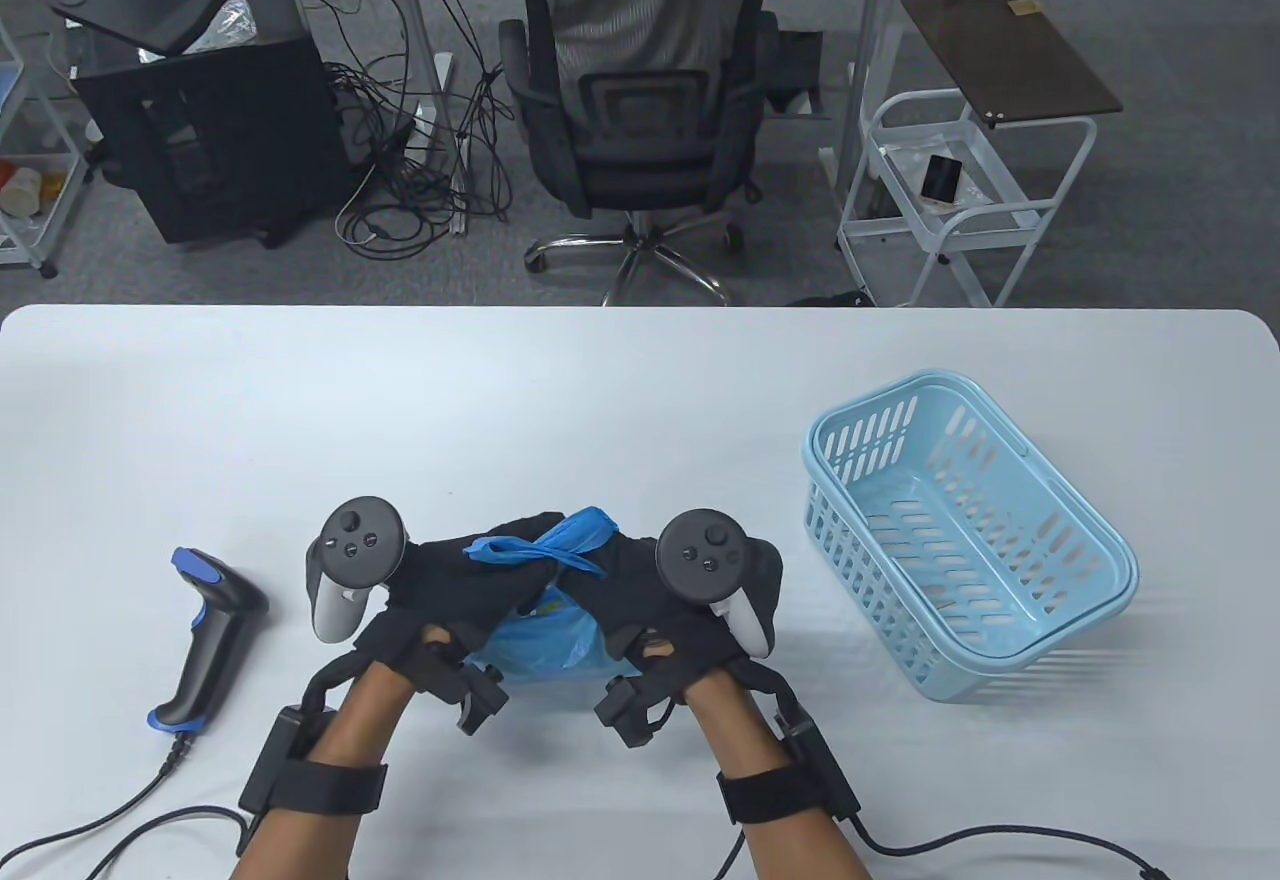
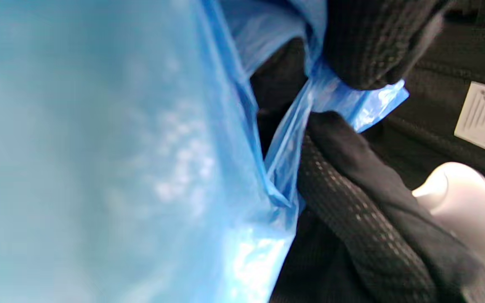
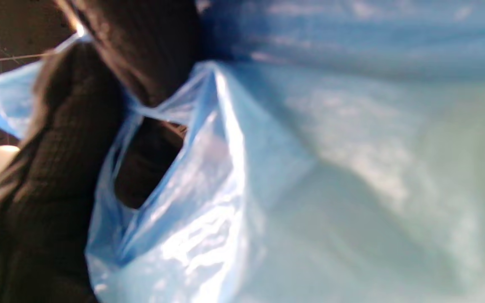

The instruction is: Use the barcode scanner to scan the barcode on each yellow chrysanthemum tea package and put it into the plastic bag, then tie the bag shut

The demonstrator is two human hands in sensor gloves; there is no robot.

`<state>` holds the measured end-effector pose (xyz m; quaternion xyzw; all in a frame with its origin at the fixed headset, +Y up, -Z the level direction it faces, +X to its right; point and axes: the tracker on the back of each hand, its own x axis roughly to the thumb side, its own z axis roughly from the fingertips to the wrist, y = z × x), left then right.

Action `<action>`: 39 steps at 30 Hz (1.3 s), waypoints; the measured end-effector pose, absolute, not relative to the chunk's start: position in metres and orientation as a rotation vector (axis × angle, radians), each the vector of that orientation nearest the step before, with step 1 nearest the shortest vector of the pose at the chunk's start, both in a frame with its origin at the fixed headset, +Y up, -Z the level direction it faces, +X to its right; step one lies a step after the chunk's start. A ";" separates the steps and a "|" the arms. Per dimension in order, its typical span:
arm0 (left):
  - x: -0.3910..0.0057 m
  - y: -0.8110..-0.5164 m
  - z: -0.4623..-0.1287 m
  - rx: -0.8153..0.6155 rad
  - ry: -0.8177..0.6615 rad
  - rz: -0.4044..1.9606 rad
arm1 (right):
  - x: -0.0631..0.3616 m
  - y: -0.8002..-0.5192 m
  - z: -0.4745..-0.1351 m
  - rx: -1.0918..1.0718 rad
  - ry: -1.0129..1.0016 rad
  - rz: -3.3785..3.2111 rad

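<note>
The blue plastic bag (image 1: 545, 642) stands on the table between my two hands. A hint of yellow (image 1: 549, 606) shows through its film; the tea packages themselves are hidden. The bag's handles (image 1: 562, 540) are crossed and twisted above it. My left hand (image 1: 495, 560) grips one handle strip and my right hand (image 1: 612, 575) grips the other. In the left wrist view gloved fingers (image 2: 369, 46) pinch a blue strip (image 2: 352, 99). In the right wrist view gloved fingers (image 3: 65, 139) curl round the bag's film (image 3: 209, 176). The black and blue barcode scanner (image 1: 207, 638) lies at the left, untouched.
A light blue slotted basket (image 1: 965, 530) sits at the right with nothing visible inside. The scanner's cable (image 1: 120, 820) runs along the front left edge, and a glove cable (image 1: 1000, 838) trails at the front right. An office chair (image 1: 635, 110) stands beyond the table.
</note>
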<state>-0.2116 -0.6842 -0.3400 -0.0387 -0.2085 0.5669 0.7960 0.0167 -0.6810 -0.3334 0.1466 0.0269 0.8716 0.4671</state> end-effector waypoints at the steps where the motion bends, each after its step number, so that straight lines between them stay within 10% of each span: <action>1: -0.212 -0.685 -0.341 -0.093 -0.448 1.224 | 0.019 -0.681 -0.334 0.351 0.076 2.133; 21: -0.221 -0.713 -0.348 -0.347 -0.316 1.775 | 0.033 -0.676 -0.327 0.242 -0.159 1.767; 33: -0.225 -0.709 -0.348 -0.303 -0.231 1.663 | -0.006 -0.653 -0.284 0.860 -0.517 2.235; 39: -0.230 -0.710 -0.351 -0.319 -0.314 1.672 | -0.006 -0.665 -0.293 0.855 -0.293 2.237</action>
